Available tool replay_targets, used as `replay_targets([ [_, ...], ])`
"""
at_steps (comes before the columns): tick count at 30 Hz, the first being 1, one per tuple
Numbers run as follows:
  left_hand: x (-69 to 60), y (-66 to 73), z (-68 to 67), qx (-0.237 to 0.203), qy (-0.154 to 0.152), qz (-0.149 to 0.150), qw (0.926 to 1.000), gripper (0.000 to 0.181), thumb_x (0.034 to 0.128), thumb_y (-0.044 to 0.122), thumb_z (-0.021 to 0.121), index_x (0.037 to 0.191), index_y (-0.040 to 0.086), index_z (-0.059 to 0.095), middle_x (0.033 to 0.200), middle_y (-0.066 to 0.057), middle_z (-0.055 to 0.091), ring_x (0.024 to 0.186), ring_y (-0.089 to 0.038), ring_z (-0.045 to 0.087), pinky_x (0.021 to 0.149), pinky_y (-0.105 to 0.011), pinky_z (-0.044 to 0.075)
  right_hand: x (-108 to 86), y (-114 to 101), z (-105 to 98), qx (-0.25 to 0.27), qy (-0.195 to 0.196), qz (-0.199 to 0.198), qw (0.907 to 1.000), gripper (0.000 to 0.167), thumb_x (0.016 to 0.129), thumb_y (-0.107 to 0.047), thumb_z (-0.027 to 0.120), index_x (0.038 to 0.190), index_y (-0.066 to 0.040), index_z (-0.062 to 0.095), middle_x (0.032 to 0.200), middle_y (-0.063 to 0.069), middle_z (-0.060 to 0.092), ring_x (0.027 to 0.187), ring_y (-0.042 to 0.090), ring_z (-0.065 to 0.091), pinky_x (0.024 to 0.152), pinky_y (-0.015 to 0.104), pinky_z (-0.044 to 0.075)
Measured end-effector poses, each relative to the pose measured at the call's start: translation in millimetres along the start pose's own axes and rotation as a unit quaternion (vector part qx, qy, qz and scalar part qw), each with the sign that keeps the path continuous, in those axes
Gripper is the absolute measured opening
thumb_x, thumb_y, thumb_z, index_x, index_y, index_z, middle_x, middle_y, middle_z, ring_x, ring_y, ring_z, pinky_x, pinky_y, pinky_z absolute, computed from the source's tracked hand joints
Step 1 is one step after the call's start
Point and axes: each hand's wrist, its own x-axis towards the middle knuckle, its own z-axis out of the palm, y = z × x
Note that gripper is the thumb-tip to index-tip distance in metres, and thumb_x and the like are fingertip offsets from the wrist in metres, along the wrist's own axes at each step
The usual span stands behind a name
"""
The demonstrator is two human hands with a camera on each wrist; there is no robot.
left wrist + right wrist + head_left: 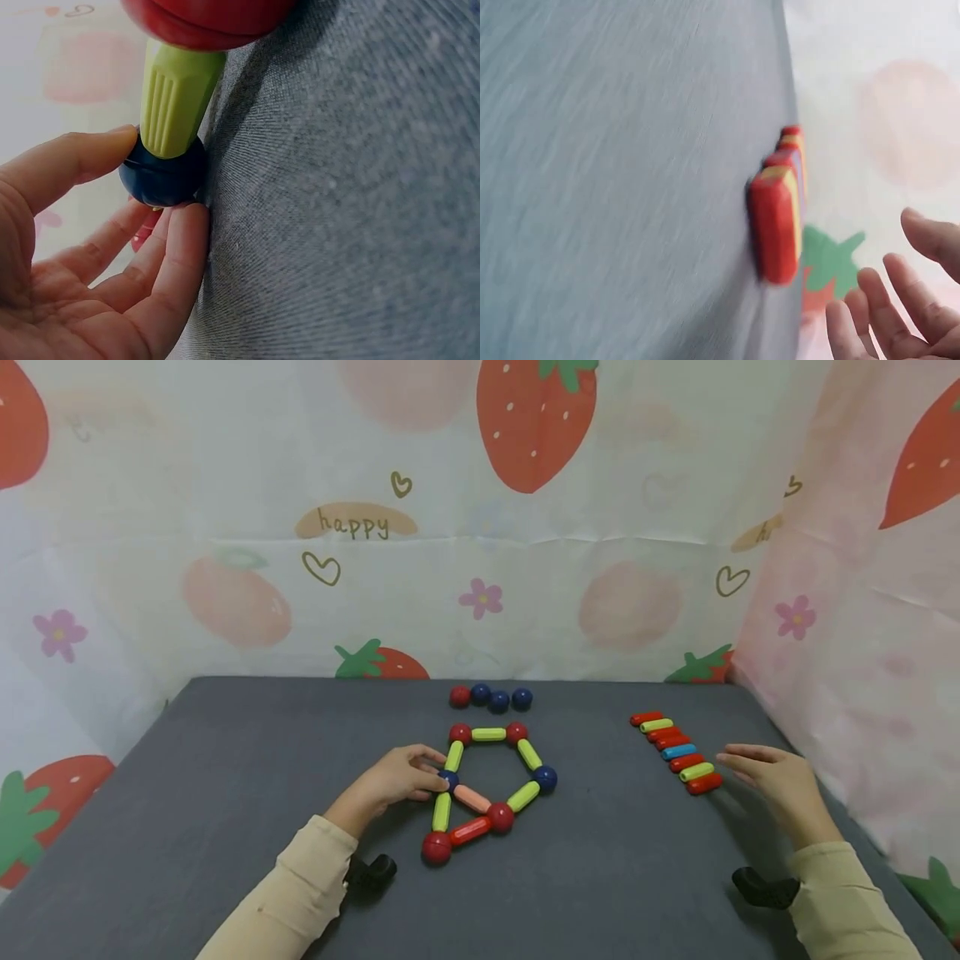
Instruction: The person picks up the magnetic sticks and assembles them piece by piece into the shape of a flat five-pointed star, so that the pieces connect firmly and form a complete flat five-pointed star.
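Lengthwise, forward-pointing lime rod (pixel 442 812), blue ball (pixel 452 779) (pinched)

Left hand (pixel 397 777) pinches blue ball (pixel 449 781), left corner of ball-and-stick frame (pixel 501 817): closed pentagon plus triangle sharing pink stick (pixel 472 799), flat on table (pixel 615 868). Right hand (pixel 776 787) just off near end of slanted row of eight sticks (pixel 678 751): five red, two yellow-green, one blue.

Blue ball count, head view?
5. Back row: left blue ball, middle blue ball, right blue ball. Pentagon: right-corner blue ball, left-corner blue ball, partly covered by the left grip.
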Motion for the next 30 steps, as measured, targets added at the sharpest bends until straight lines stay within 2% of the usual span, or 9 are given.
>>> replay_targets([
  [4, -0.3, -1.0, -0.9, 0.001, -0.001, 0.004, 1.0000, 0.047, 0.0890, 0.011, 0.073, 0.133, 0.001, 0.057, 0.123, -0.021, 0.063, 0.098, -0.021, 0.068, 0.089, -0.038, 0.058, 1.1, 12, -8, 0.001, -0.019, 0.009, 0.9998, 0.072, 0.092, -0.047, 0.067, 0.143, 0.001, 0.050, 0.125, -0.009, 0.056, 0.089, -0.018, 0.050, 0.088, 0.017, 0.055],
  [9, 0.3, -0.7, -1.9, 0.003, 0.000, -0.002, 1.0000, 0.047, 0.0887, 0.011, 0.073, 0.132, 0.002, 0.057, 0.123, -0.021, 0.063, 0.099, -0.022, 0.068, 0.089, -0.038, 0.058, 6.9, 19, -10, 0.039, -0.054, 0.021, 0.9975, 0.072, 0.093, -0.033, 0.071, 0.145, 0.008, 0.044, 0.106, -0.022, 0.057, 0.086, -0.016, 0.059, 0.085, 0.019, 0.057],
  [13, 3.1, 0.9, -2.9, 0.008, 0.002, -0.014, 0.9999, 0.047, 0.0886, 0.012, 0.074, 0.132, 0.004, 0.059, 0.123, -0.018, 0.063, 0.099, -0.020, 0.067, 0.090, -0.038, 0.058, 10.8, 22, -11, 0.040, -0.082, 0.019, 0.9956, 0.074, 0.093, -0.027, 0.071, 0.146, 0.013, 0.037, 0.112, -0.014, 0.060, 0.086, -0.012, 0.062, 0.085, 0.020, 0.057],
  [19, 11.2, 1.9, -6.5, 0.019, -0.011, -0.015, 0.9996, 0.045, 0.0889, 0.012, 0.073, 0.132, 0.006, 0.062, 0.127, -0.017, 0.062, 0.105, -0.021, 0.066, 0.093, -0.039, 0.057, 15.3, 26, -10, 0.033, -0.094, 0.027, 0.9946, 0.068, 0.092, -0.024, 0.073, 0.140, 0.014, 0.045, 0.107, -0.015, 0.061, 0.085, -0.010, 0.063, 0.082, 0.018, 0.057],
  [20, 12.6, 2.0, -7.1, 0.021, -0.013, -0.015, 0.9996, 0.045, 0.0889, 0.012, 0.073, 0.132, 0.006, 0.062, 0.128, -0.017, 0.062, 0.106, -0.021, 0.065, 0.093, -0.039, 0.057, 16.0, 27, -9, 0.031, -0.093, 0.029, 0.9948, 0.067, 0.091, -0.023, 0.073, 0.140, 0.014, 0.046, 0.109, -0.012, 0.063, 0.085, -0.010, 0.063, 0.082, 0.018, 0.057],
  [22, 15.0, 2.2, -8.0, 0.026, -0.014, -0.012, 0.9995, 0.044, 0.0890, 0.013, 0.073, 0.132, 0.007, 0.063, 0.129, -0.016, 0.061, 0.109, -0.022, 0.064, 0.094, -0.039, 0.057, 17.0, 27, -8, 0.019, -0.090, 0.030, 0.9953, 0.067, 0.091, -0.025, 0.073, 0.139, 0.013, 0.047, 0.118, 0.005, 0.066, 0.084, -0.011, 0.062, 0.081, 0.017, 0.057],
  [25, 16.0, 2.5, -8.9, 0.030, -0.012, -0.012, 0.9994, 0.044, 0.0892, 0.013, 0.073, 0.132, 0.008, 0.063, 0.130, -0.016, 0.061, 0.110, -0.022, 0.064, 0.094, -0.038, 0.057, 18.5, 27, -6, -0.006, -0.084, 0.034, 0.9958, 0.068, 0.091, -0.030, 0.073, 0.140, 0.011, 0.048, 0.143, 0.029, 0.047, 0.083, -0.014, 0.057, 0.080, 0.016, 0.056],
  [27, 15.5, 2.1, -9.2, 0.031, -0.011, -0.012, 0.9994, 0.044, 0.0896, 0.014, 0.072, 0.132, 0.008, 0.063, 0.130, -0.016, 0.061, 0.110, -0.022, 0.063, 0.094, -0.038, 0.057, 19.2, 25, -5, -0.018, -0.081, 0.037, 0.9959, 0.067, 0.091, -0.032, 0.073, 0.139, 0.008, 0.051, 0.153, 0.033, 0.032, 0.083, -0.015, 0.054, 0.078, 0.015, 0.055],
  [30, 14.5, 1.0, -9.7, 0.030, -0.011, -0.010, 0.9994, 0.044, 0.0903, 0.014, 0.072, 0.133, 0.008, 0.063, 0.129, -0.016, 0.061, 0.110, -0.022, 0.063, 0.094, -0.038, 0.057, 20.0, 24, -4, -0.032, -0.073, 0.038, 0.9961, 0.062, 0.090, -0.032, 0.074, 0.136, 0.006, 0.056, 0.153, 0.032, 0.033, 0.084, -0.013, 0.053, 0.079, 0.017, 0.055],
])
